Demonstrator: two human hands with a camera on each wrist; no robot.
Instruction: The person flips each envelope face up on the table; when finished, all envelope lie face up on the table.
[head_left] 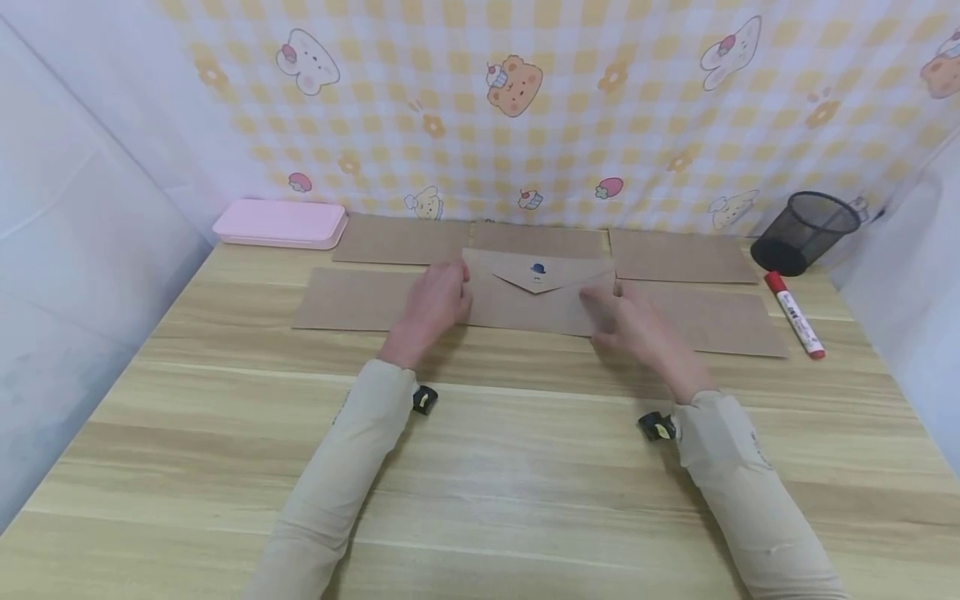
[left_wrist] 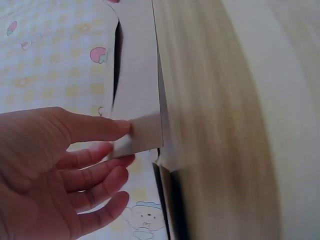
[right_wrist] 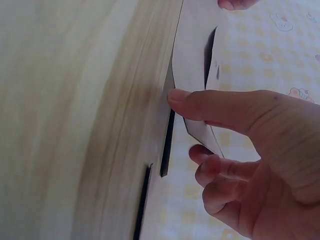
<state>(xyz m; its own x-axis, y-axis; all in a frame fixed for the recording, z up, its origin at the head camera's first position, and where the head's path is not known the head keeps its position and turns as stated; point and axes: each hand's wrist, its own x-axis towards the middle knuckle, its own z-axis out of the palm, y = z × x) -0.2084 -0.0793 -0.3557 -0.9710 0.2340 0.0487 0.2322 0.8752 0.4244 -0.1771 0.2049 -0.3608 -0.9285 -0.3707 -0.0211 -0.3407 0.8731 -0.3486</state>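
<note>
A brown kraft paper envelope [head_left: 525, 312], with a pointed flap and a small dark hat printed on it, is between my two hands. My left hand [head_left: 435, 298] pinches its left end. In the left wrist view the thumb lies on top of the envelope [left_wrist: 140, 85] and the fingers are behind it. At the other end, my right hand [head_left: 633, 321] holds the right edge, the thumb across the paper [right_wrist: 192, 60] and the fingertips curled at the corner in the right wrist view. Flat brown envelopes lie on both sides, the left one [head_left: 345, 300] and the right one [head_left: 720, 321].
Behind runs a back row of brown envelopes [head_left: 682, 256]. A pink case [head_left: 281, 223] stands at the back left of the wooden table [head_left: 480, 483]. At the right are a black mesh cup [head_left: 802, 233], tilted in view, and a red-capped marker [head_left: 797, 317]. A patterned cloth [head_left: 450, 100] hangs behind.
</note>
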